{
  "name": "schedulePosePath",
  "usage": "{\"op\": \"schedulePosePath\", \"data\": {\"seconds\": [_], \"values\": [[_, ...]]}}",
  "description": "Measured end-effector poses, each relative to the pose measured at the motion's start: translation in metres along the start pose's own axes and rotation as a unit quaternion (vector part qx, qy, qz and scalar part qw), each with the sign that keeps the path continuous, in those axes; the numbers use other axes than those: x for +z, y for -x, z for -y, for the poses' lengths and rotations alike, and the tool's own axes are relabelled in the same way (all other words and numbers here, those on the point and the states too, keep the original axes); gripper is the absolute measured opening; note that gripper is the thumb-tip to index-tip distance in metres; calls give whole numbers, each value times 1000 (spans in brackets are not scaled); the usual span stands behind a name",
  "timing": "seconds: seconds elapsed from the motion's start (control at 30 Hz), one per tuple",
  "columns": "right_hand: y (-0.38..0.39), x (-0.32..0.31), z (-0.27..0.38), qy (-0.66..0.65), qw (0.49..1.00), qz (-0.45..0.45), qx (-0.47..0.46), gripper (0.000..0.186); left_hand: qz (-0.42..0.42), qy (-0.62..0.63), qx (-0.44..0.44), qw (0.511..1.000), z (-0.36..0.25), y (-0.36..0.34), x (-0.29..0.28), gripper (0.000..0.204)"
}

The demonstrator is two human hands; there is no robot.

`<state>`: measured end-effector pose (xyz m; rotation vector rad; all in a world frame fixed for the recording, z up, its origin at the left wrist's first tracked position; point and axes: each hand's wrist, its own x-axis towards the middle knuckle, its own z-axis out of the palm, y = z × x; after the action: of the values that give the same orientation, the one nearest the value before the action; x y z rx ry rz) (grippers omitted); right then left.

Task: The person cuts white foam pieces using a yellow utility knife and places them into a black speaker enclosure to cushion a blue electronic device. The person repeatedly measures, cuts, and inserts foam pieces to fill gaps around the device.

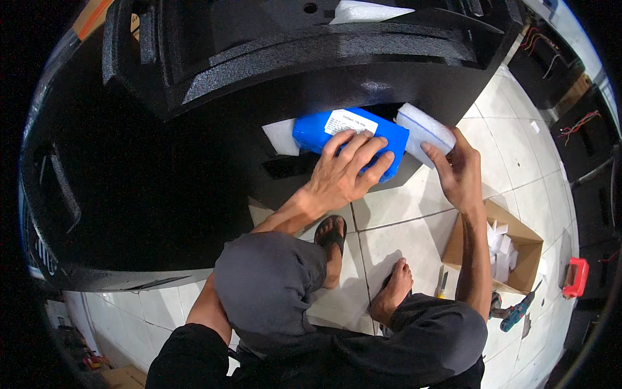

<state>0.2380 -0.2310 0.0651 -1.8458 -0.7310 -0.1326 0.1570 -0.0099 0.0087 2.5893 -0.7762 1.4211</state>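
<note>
one left hand [346,170] lies on one blue pack [350,122], clamping unclear, while one right hand [463,170] clamps one white foam block [422,126].

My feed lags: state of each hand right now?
Left hand: fingers over the blue pack; grip cannot be told.
Right hand: closed, holding the white foam block.

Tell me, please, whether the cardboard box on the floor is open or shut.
Open: the cardboard box shows its inside from above, with white pieces visible in it.
</note>
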Motion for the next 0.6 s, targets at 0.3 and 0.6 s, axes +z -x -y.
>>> {"op": "schedulePosePath", "data": {"seconds": [0.3,0.6], "values": [[-6,26,1,258,963,-35,-74,38,-18,-22,16,999,2,4,4,47],[-17,13,28,153,978,141,22,35,-15,-50,10,999,2,9,-2,50]]}}
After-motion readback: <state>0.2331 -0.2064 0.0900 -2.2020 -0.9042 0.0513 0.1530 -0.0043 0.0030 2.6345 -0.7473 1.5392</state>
